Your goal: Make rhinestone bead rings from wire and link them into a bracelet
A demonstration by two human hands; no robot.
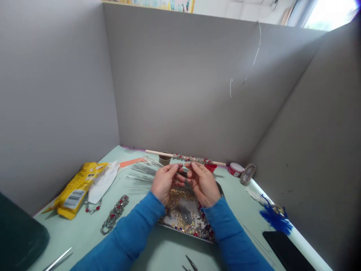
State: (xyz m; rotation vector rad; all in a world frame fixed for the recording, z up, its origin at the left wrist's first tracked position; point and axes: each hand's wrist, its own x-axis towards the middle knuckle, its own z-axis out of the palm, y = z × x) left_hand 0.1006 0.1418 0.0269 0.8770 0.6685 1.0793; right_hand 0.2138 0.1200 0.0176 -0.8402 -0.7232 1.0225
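Two hands in blue sleeves, the left hand (163, 183) and the right hand (205, 184), meet over one grey metal tray (186, 233) of small gold and coloured beads (180, 198), at the middle of a pale green desk (159, 250). Thumb and forefinger look nearly together on each; whether the fingers are clamped on something too fine to show, one cannot tell. The hands hide the tray's far part, and the beads are too many and small to count.

Beyond lies one pale wooden rod (221, 163) ringed by a red-and-silver beaded band (191, 159), above one small brown cup (164, 160) and one red container (211, 168), mostly covered. A sheaf of silver wires (139, 174), uncounted, fans out left of the tray.

At left: one yellow packet (77, 190), one white paper (102, 182) and one silver chain-like bracelet with red beads (115, 213). At right: one round red-and-white tub (235, 169), one blue fringed piece (276, 219) and one flat black object (287, 250), cut off below. The near edge crops one pair of dark pliers (191, 262).
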